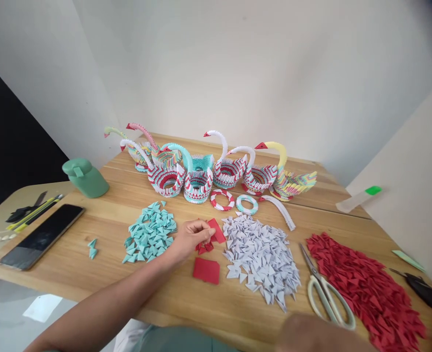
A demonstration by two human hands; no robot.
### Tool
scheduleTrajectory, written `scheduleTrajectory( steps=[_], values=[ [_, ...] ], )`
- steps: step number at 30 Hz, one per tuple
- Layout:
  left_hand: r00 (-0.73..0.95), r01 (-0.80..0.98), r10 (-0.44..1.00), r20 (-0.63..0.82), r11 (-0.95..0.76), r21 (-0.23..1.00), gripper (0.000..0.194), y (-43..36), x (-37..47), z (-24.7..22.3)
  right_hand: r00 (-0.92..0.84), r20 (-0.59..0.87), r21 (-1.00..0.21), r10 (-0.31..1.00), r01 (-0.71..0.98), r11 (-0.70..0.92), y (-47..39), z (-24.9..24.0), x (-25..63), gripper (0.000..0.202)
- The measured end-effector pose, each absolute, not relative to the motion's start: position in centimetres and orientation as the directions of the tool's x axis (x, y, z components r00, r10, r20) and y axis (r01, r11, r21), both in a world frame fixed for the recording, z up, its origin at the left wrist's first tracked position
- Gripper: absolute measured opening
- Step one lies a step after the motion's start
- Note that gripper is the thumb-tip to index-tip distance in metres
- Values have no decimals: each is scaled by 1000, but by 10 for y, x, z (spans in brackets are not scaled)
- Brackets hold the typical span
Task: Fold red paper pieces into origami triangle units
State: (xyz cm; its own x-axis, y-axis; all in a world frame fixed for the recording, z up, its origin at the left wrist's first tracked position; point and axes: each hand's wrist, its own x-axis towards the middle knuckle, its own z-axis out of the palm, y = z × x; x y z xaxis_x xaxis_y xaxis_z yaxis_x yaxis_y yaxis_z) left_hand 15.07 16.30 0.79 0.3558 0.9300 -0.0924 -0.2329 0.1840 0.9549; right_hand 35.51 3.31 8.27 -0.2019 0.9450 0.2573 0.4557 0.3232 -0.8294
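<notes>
My left hand (192, 238) is over the middle of the wooden table, thumb and fingers pinched at a small red paper rectangle (216, 231). Beneath its fingers lie a few folded red pieces (204, 247). Another red rectangle (206, 271) lies flat nearer the front edge. Folded teal triangles (151, 234) are heaped to the left, white ones (263, 256) to the right, and red ones (362, 288) farther right. At the bottom edge, my right hand (318, 335) shows only as a brown blur, its fingers not distinguishable.
Several paper swans (198, 186) stand along the back, with two paper rings (222, 200) before them. Open-handled scissors (326, 293) lie right of the white heap. A phone (41, 237) and green container (85, 177) are at left; a glue bottle (358, 199) is at right.
</notes>
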Motion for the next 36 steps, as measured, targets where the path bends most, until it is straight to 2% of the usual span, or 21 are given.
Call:
scheduleTrajectory(
  steps=[3, 5, 6, 11, 15, 20, 28, 33, 36],
  values=[
    [370, -238, 924, -95, 194, 952, 37, 162, 151, 9, -104, 270, -830, 957, 478, 286, 71, 78, 349, 29],
    [366, -240, 927, -83, 180, 954, 38, 161, 151, 10, -29, 272, -817, 962, 521, 246, 97, 68, 342, 27],
    [365, -240, 928, -80, 176, 955, 38, 161, 151, 11, -24, 225, -832, 974, 516, 205, 107, 60, 339, 22],
    [368, -214, 925, -95, 184, 959, 38, 160, 152, 9, -110, 65, -867, 992, 486, 110, 128, 23, 326, 20],
    [376, -252, 921, -103, 208, 945, 35, 161, 153, 5, -113, 26, -880, 993, 469, 77, 125, 13, 322, 33],
    [382, -320, 917, -113, 246, 915, 34, 164, 152, 5, -132, -15, -905, 991, 423, 43, 123, 15, 320, 33],
    [382, -349, 919, -94, 238, 906, 32, 163, 152, 7, -137, -15, -918, 990, 395, 40, 122, 11, 319, 33],
    [423, -227, 894, -147, 262, 938, 38, 164, 151, 9, -122, 36, -913, 992, 400, 83, 122, 9, 320, 36],
    [437, -206, 884, -166, 278, 938, 39, 166, 149, 8, -157, 53, -898, 986, 424, 116, 123, 10, 327, 30]
  ],
)
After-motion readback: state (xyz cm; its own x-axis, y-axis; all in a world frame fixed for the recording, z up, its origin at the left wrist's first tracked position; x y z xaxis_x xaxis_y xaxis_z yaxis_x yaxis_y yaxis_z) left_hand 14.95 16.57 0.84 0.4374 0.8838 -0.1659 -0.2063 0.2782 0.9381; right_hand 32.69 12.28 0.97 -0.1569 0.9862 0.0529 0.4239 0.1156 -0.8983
